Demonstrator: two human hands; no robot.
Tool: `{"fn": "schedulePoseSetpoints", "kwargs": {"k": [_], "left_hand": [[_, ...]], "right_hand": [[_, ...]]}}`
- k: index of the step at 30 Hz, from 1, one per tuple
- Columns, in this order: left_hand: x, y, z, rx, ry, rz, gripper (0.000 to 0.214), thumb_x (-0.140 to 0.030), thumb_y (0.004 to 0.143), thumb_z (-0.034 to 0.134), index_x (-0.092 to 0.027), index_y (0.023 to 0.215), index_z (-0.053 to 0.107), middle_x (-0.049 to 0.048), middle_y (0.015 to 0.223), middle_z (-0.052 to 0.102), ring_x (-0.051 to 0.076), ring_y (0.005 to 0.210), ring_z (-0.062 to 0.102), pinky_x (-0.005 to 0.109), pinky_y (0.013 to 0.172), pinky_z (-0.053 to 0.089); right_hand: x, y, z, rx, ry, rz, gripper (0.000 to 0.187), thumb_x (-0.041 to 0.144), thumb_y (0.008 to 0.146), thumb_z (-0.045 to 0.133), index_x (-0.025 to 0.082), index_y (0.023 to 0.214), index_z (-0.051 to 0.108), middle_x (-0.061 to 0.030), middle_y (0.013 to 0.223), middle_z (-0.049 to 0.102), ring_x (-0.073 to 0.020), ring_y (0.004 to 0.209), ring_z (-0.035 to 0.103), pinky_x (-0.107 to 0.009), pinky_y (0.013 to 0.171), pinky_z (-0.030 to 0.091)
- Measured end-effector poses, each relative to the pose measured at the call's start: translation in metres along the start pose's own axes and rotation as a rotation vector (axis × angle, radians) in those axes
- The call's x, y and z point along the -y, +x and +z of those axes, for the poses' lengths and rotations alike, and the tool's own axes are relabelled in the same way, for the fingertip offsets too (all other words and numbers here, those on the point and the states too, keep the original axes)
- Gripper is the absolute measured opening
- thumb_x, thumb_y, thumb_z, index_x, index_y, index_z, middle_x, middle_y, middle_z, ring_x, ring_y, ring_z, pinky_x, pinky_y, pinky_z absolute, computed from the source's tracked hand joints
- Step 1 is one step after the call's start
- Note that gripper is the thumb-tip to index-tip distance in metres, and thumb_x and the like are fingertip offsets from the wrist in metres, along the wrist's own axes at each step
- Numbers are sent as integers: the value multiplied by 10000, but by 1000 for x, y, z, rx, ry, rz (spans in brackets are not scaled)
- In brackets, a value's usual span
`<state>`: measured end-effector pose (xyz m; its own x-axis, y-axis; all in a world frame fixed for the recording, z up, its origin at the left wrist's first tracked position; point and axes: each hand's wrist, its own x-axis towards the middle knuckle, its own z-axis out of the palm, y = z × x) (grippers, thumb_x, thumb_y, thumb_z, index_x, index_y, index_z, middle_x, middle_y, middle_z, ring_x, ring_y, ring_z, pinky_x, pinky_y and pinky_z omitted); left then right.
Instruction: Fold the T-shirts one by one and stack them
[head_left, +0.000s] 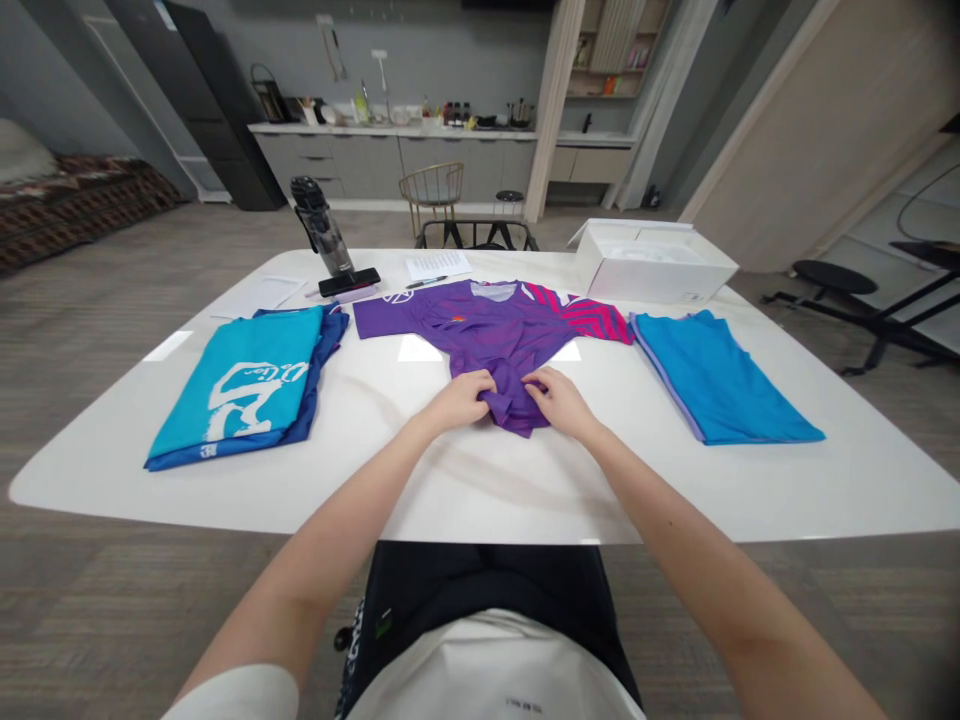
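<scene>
White table spreads wide before me, its near edge close to my body and its far edge beyond everything laid out. A purple jersey lies between a folded teal-and-navy shirt on my left and a folded blue shirt on my right, well inside the near edge. My left hand and right hand are closed on its gathered lower hem, close together.

A home-like open-plan room, with kitchen counter and patterned sofa.
</scene>
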<state>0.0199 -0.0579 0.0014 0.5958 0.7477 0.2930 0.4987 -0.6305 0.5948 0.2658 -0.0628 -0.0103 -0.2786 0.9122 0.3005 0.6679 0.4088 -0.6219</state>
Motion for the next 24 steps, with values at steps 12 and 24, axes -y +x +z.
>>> {"fn": "schedulePoseSetpoints", "kwargs": {"k": [12, 24], "left_hand": [[-20, -73, -41, 195, 191, -236, 254, -168, 760, 503, -219, 884, 718, 33, 936, 733, 223, 892, 672, 317, 840, 506], [-93, -91, 24, 132, 677, -349, 217, -273, 1016, 462, -184, 1154, 603, 124, 1161, 649, 275, 1114, 613, 388, 901, 504]], "right_hand": [[32, -42, 7, 174, -356, -8, 329, 261, 1048, 425, 225, 1238, 691, -90, 1224, 728, -270, 1141, 612, -424, 988, 436], [53, -88, -10, 241, -627, 162, 411, 362, 1096, 320, 194, 1191, 683, -123, 1141, 734, -256, 1032, 689, -341, 883, 466]]}}
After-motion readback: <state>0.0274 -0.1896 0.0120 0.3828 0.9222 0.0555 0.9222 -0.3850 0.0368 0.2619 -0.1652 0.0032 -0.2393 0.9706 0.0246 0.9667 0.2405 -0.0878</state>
